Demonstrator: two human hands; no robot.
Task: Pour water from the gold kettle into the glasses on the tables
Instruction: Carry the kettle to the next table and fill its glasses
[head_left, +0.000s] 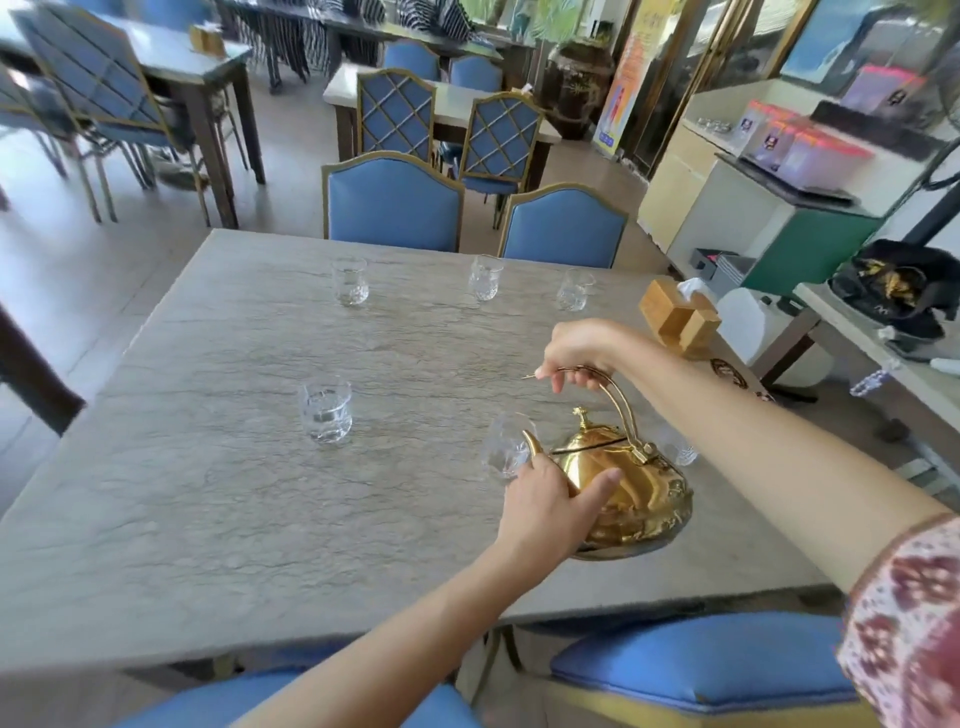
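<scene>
The gold kettle hangs tilted over the grey stone table, its spout pointing left into a clear glass. My right hand grips the kettle's arched handle from above. My left hand presses against the kettle's body near the spout. Another glass to the left holds water. A further glass peeks out behind the kettle. Three glasses stand along the far side: one on the left, one in the middle, one on the right.
A wooden tissue box sits at the table's right edge. Blue chairs stand on the far side, and two more are just below me. A side table with a black bag is on the right.
</scene>
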